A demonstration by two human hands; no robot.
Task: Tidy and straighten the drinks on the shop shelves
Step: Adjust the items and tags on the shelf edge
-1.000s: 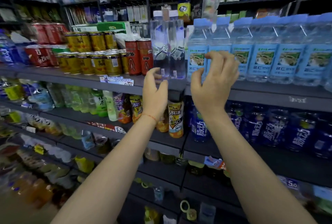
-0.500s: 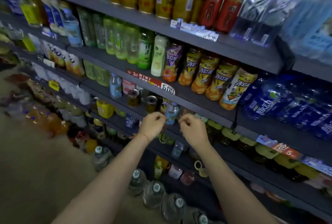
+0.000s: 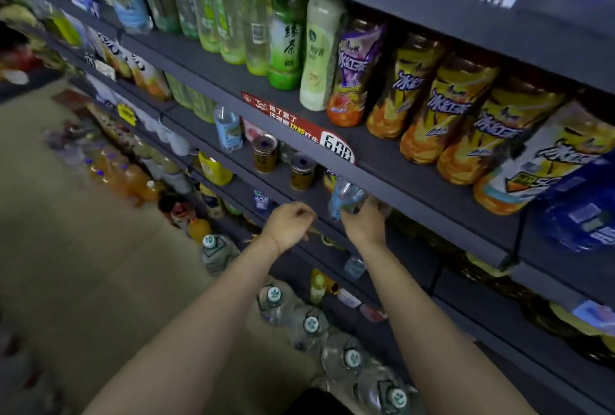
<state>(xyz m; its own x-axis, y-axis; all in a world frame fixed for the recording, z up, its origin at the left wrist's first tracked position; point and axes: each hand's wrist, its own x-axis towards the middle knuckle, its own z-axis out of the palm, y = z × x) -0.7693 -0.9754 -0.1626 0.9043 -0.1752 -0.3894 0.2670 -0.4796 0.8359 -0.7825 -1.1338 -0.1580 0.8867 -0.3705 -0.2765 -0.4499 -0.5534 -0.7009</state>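
My right hand [image 3: 364, 224] is wrapped around a small clear water bottle [image 3: 344, 196] with a blue label, at the front edge of a lower dark shelf [image 3: 416, 211]. Just to its left hangs my left hand [image 3: 291, 223], loosely curled with nothing in it. Two gold cans [image 3: 264, 153] stand on that same shelf, left of the bottle, along with another small water bottle [image 3: 228, 128]. One shelf up, yellow iced-tea bottles [image 3: 456, 108] lean in a row beside green tea bottles [image 3: 284, 38].
Large water jugs [image 3: 311, 324] stand in a line on the floor below my arms. Orange juice bottles [image 3: 129, 178] sit on the floor farther left. A red price strip [image 3: 299, 126] hangs on the upper shelf edge. Beige floor [image 3: 83, 264] spreads left.
My view dropped from the top shelf of water bottles to the lower shelves. Both hands came down with it, and my right hand closed on the small water bottle.
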